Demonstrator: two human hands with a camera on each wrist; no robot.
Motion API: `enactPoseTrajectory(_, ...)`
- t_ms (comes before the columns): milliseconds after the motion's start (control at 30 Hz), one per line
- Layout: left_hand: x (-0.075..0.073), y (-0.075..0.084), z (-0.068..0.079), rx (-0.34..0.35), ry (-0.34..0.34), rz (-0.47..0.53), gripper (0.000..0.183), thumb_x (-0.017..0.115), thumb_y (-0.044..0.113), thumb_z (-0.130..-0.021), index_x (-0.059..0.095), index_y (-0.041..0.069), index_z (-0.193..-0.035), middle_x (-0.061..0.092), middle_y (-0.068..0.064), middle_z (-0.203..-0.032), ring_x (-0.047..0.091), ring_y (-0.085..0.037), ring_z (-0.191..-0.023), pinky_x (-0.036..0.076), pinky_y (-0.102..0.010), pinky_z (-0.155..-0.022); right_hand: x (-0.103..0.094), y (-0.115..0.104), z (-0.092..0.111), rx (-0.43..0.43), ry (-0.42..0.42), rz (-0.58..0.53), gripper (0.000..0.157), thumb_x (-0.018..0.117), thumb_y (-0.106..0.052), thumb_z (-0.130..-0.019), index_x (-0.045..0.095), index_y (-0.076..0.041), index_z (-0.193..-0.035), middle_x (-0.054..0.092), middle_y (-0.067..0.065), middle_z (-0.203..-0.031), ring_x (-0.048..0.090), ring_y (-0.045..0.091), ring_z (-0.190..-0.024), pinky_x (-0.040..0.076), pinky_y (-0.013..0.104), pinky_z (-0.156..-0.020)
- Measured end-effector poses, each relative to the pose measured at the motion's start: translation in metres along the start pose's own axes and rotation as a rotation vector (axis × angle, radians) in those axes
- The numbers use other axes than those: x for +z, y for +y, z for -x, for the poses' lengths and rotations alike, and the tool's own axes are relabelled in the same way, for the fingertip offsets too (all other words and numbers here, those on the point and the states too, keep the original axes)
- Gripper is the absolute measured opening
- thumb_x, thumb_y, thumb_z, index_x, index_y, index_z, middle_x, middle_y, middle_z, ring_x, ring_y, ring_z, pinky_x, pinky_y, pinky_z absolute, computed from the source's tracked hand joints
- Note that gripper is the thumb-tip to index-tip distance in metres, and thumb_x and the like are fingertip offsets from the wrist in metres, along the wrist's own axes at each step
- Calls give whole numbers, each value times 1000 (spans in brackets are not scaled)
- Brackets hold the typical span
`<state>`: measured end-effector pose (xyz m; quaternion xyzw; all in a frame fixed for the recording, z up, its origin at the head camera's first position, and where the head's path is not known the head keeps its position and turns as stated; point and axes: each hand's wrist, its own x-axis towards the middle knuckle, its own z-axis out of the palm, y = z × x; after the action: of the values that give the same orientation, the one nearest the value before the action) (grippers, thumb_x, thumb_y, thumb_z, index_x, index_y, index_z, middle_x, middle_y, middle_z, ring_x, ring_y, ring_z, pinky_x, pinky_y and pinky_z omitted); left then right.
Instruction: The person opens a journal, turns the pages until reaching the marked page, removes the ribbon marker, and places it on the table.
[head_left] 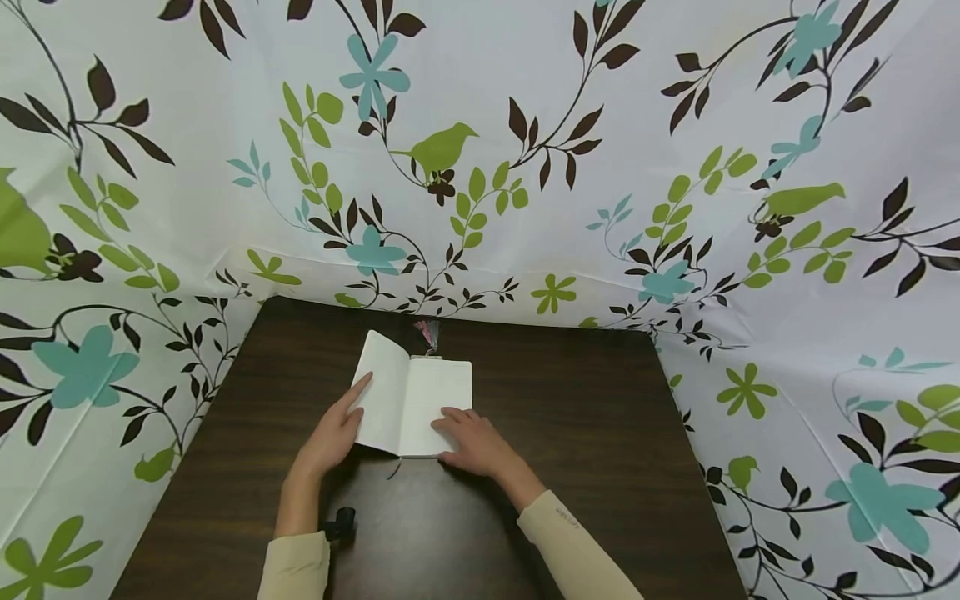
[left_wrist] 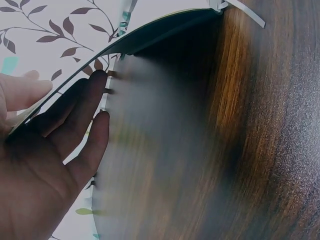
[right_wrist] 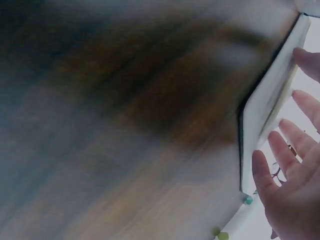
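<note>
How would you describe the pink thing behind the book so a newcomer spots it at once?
Start at the dark wooden table enclosed by floral curtain. Near its middle lies an open white book, the left hand at its raised left side and the right hand flat on its right page. Just past the book's far edge, at the spine, sits a small pink tassel, the only pink item on the table.
</note>
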<state>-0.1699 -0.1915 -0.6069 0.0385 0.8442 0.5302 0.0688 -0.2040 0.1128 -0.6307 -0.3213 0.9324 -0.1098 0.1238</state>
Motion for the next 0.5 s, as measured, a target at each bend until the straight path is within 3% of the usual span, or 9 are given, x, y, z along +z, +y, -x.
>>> enactPoseTrajectory(167,-1,-1,-1,-3,-8,8,63,38,7,-116,22,25,-174,17,-18,-180,15,-46,-166,19,-72,-128,-8,4,-3,-5,-64,-20,54,71,-44,-104,59,-27,-154,47,1,-168,49,28,-151,46,58,-119)
enactPoseTrajectory(333,0,-3,-2,5,-3,17,62,38,7,-116,25,24,-173,19,-17,-180,16,-44,-166,19,-70,-129,-11,6,-2,-29,-48,-27,41,69,-39,-106,68,-22,-143,56,3,-162,54,25,-148,47,47,-120)
enactPoseTrajectory(400,0,-2,-2,-6,-4,12,58,37,7,-116,32,23,-171,33,-21,-174,27,-44,-163,25,-68,-128,-11,7,0,-57,-13,5,31,68,-36,-107,72,-20,-134,64,2,-151,61,21,-140,53,40,-114)
enactPoseTrajectory(500,0,-2,-1,-23,-7,-21,49,38,9,-117,48,18,-164,54,-24,-157,51,-41,-143,40,-58,-117,-11,7,2,-126,68,80,17,68,-30,-108,78,-22,-120,73,-4,-133,68,17,-124,58,35,-102)
